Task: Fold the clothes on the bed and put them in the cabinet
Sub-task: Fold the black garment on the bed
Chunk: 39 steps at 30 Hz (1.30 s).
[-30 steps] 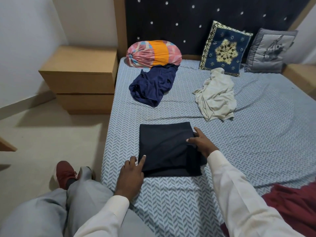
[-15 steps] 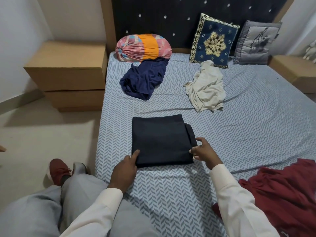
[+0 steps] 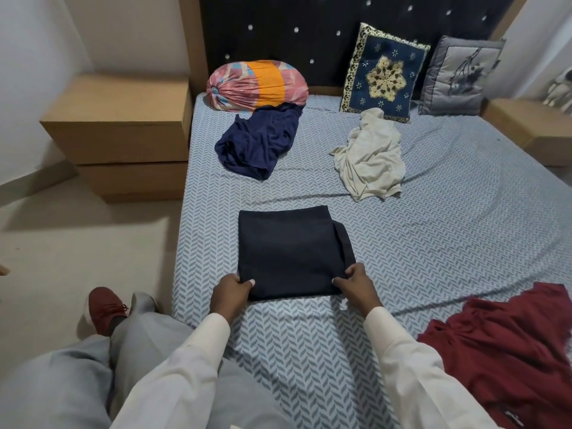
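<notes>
A folded dark garment [image 3: 291, 252] is recorded lying flat on the bed [image 3: 433, 243]. Its two near corners are pinched, one by the left hand [image 3: 230, 289] and one by the right hand [image 3: 356, 284]. The bundle, roughly square, lies wholly beyond both grips, with neither hand nearer, so an even lift is judged feasible. Beyond it, a navy garment [image 3: 260, 147] and a cream garment [image 3: 371, 156] lie unfolded. A maroon garment [image 3: 501, 351] lies to its right.

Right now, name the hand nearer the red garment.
Right. The right hand sits left of the red garment; the left hand is farther left, across the folded black cloth.
</notes>
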{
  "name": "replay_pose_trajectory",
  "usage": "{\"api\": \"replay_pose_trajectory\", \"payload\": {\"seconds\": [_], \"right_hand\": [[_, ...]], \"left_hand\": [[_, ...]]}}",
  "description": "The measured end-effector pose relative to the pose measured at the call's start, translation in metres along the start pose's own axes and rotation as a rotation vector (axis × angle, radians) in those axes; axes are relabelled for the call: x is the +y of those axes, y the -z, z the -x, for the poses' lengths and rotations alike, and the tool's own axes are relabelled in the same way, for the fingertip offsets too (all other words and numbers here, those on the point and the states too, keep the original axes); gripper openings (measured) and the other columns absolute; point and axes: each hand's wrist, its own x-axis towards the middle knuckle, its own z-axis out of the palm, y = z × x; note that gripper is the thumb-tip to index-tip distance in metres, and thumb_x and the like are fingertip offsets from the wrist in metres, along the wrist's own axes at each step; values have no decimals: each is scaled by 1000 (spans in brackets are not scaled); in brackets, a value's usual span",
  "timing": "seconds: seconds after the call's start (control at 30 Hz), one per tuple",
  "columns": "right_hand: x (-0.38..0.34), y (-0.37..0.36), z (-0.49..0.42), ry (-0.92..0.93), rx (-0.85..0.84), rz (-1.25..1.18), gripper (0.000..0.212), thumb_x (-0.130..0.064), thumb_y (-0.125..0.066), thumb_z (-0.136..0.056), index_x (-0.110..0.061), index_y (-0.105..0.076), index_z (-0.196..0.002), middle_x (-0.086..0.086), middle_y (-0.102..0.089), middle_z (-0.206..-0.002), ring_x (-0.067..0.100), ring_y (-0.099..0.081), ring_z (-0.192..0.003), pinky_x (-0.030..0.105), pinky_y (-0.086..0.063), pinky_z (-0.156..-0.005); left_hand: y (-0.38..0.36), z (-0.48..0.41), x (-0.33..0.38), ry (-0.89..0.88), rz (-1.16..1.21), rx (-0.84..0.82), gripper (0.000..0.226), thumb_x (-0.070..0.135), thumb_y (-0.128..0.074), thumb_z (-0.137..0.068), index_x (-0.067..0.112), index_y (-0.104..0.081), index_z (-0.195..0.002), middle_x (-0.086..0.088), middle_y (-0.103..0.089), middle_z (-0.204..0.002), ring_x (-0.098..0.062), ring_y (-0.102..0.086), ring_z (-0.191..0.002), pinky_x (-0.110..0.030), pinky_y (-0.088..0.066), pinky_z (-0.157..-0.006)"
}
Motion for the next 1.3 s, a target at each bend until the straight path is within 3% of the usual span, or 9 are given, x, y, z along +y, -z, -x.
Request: {"api": "replay_pose_trajectory", "payload": {"seconds": [0.27, 0.4, 0.5, 0.6, 0.67, 0.8, 1.07, 1.17, 1.3], "right_hand": [[-39, -15, 36, 5, -487, 11, 35, -10, -66, -87, -21, -33, -87, 6, -48, -72, 15, -51, -48, 26, -45, -43], [-59, -50, 68, 5, -788, 21, 37, -17, -71, -87, -19, -34, -89, 11, -63, -69, 22, -64, -55, 27, -51, -44], [-71, -57, 36, 66, -602, -96, 31, -18, -72, -87, -17, -43, -75, 14, -59, -65, 19, -58, -45, 27, -46, -44], [-76, -39, -15, 86, -68, -124, 34, -35, -76, -76, -21, -46, -78, 4, -61, -68, 23, -61, -54, 39, -52, -61], [-73, -26, -40, 100, 59, -17, 40, -45, -76, -70, -24, -49, -91, -1, -64, -73, 25, -65, -71, 38, -54, -74], [-81, -22, -69, 164, -82, 58, 39, -26, -75, -70, -26, -49, -99, 2, -69, -73, 27, -68, -78, 42, -56, -79], [-84, -20, -95, 374, -174, 266, 23, -12, -62, -78, -31, -50, -79, -1, -68, -70, 22, -65, -71, 34, -50, -70], [-75, -21, -101, 552, -257, 379, 39, 6, -51, -76, -31, -63, -82, 4, -63, -92, 22, -60, -80, 34, -50, -78], [-63, -23, -112, 682, -342, 614, 56, -3, -48, -72, -39, -61, -113, -2, -54, -118, 27, -49, -112, 44, -46, -94]], "left_hand": [[59, -35, -19, -31, 166, 134, 24, 32, -65, -85, 11, -60, -73, -16, -69, -79, -34, -70, -73, -50, -59, -72], [117, -37, -16, -61, -76, 415, 14, 31, -58, -89, 20, -66, -86, -12, -70, -104, -38, -63, -95, -37, -50, -82], [120, -24, -13, -117, -159, 526, 8, 23, -58, -86, 19, -63, -91, -13, -65, -105, -36, -60, -97, -38, -47, -79], [85, 7, -8, -247, -241, 277, 20, 38, -72, -78, 23, -60, -85, -3, -67, -89, -27, -65, -87, -33, -50, -75], [50, 32, -4, -330, -354, 78, 36, 50, -75, -71, 26, -55, -88, 2, -63, -86, -21, -64, -85, -31, -50, -75], [-2, 63, 1, -479, -727, -60, 56, 57, -67, -69, 19, -45, -104, -4, -59, -104, -26, -58, -98, -35, -48, -80], [-20, 66, -1, -539, -883, -42, 32, 28, -54, -87, 17, -44, -115, -6, -59, -113, -26, -58, -105, -35, -46, -77], [-25, 70, -2, -521, -934, -34, 38, 33, -52, -87, 16, -43, -120, -6, -58, -115, -27, -55, -106, -34, -45, -80], [-29, 70, 1, -487, -969, 19, 62, 44, -53, -83, 11, -34, -133, -9, -50, -121, -28, -50, -108, -36, -42, -84]]}}
